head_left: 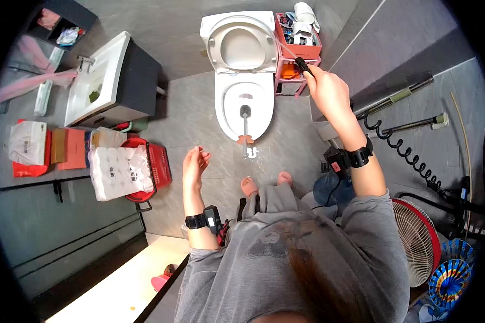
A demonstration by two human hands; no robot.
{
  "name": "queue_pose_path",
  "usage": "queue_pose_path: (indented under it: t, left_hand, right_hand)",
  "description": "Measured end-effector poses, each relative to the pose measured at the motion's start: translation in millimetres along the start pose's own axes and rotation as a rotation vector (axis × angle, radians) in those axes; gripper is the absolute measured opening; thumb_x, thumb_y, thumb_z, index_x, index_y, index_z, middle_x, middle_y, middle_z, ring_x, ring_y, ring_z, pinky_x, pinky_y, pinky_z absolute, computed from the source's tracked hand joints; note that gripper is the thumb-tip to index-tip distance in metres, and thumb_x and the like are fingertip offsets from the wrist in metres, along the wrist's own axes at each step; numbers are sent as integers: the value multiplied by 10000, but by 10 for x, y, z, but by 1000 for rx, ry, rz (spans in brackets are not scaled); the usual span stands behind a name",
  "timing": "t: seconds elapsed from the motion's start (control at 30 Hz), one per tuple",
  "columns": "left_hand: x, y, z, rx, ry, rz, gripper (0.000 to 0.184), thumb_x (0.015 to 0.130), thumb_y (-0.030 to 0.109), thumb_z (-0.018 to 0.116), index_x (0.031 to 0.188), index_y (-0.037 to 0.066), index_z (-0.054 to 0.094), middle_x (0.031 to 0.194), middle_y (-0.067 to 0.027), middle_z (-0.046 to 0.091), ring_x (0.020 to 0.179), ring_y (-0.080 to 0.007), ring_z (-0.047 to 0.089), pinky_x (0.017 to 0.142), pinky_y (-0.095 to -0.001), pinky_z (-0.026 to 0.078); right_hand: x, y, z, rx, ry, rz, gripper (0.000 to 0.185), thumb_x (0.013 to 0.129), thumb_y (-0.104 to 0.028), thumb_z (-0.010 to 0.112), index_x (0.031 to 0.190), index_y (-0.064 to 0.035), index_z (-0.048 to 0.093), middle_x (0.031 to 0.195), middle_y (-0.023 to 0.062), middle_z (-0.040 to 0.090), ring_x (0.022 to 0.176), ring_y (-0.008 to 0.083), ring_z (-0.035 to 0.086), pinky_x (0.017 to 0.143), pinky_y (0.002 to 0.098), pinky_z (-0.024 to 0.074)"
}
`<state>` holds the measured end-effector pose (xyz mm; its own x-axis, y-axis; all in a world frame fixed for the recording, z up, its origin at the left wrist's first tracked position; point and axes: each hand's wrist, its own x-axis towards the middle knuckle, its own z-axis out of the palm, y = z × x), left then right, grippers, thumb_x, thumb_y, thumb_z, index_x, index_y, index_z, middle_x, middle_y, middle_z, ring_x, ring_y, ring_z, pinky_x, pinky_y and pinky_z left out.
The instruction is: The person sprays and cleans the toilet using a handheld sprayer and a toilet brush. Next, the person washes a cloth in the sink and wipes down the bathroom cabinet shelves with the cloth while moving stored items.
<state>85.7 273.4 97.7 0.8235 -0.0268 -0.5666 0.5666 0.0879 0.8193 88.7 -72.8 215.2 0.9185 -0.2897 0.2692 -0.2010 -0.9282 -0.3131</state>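
Note:
My right hand (328,89) is closed around a black spray nozzle (303,65), raised to the right of the toilet. A thin pale streak runs from its tip up and left; whether it is water or a rod is hard to tell. My left hand (194,164) hangs in the air left of the toilet, fingers loosely bent and apart, holding nothing. Ahead stands a white toilet (221,99), lid and seat raised. A toilet brush (246,126) lies with its grey head in the bowl and its handle over the front rim.
A pink rack (277,81) with a filled box stands right of the toilet. At left are a washbasin (113,70), a red basket (161,167) and packed paper rolls (118,172). A coiled black hose (404,153) and a fan (415,237) are at right. Splashes wet the floor.

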Motion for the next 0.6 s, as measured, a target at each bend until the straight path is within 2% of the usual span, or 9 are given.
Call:
queue_pose_path:
  t: [0.33,0.6]
  left_hand:
    - [-200,-75,-122,-37,99,17,266,850,316,478,957,73,500,771,3,543,784,-120,555,697,-250,426]
    - [-245,-7,-140,-12,129,79,270,853,315,471,961,68,487,760,1,547,756,-114,553,698,-247,430]
  right_hand:
    - [34,-243,79,85,-22,-133,230,810,-257,479,981,-131,567,643,132,573,613,303,566,530,395,441]
    - [-45,-278,345,124,-58,-219,191,804,-256,480,821,-84,562,601,139,565,573,314,564,512,406,448]
